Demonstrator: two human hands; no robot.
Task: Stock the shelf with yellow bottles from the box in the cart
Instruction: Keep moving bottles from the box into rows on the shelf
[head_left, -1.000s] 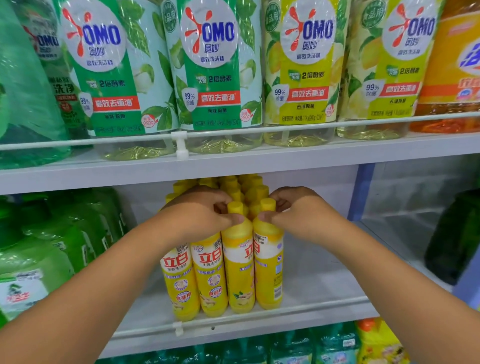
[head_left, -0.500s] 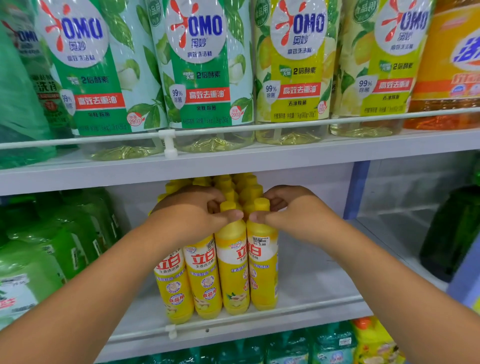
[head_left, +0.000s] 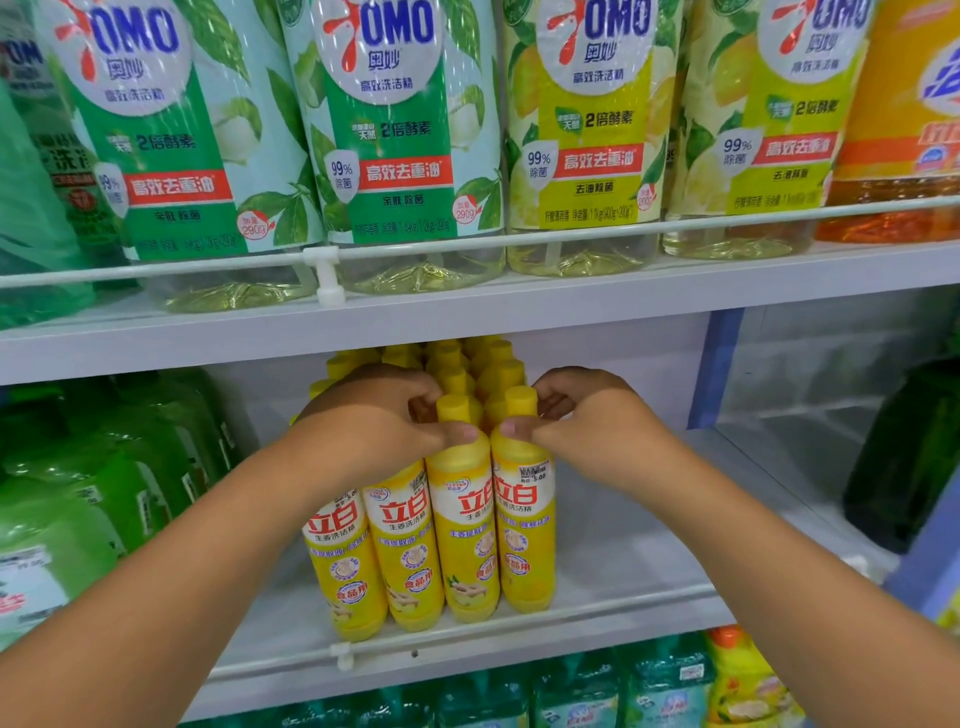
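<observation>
Bottles (head_left: 462, 525): slim glossy yellow plastic cylinders, round caps, upright in rows on white shelf (head_left: 623, 561). Left hand (head_left: 379, 421) curls round necks of front left ones; right hand (head_left: 587, 421) pinches rightmost neck. Rear rows mostly hidden behind hands. Rail (head_left: 519, 623) fronts them.

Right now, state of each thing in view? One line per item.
left hand: gripping the neck of a front-row yellow bottle
right hand: gripping the neck of the rightmost front-row bottle
yellow bottles: upright, capped, packed in rows on the middle shelf
middle shelf: bare to the right of the bottles
large OMO bottles: upright on the shelf above, behind a rail
green bottles: on the middle shelf's left
</observation>
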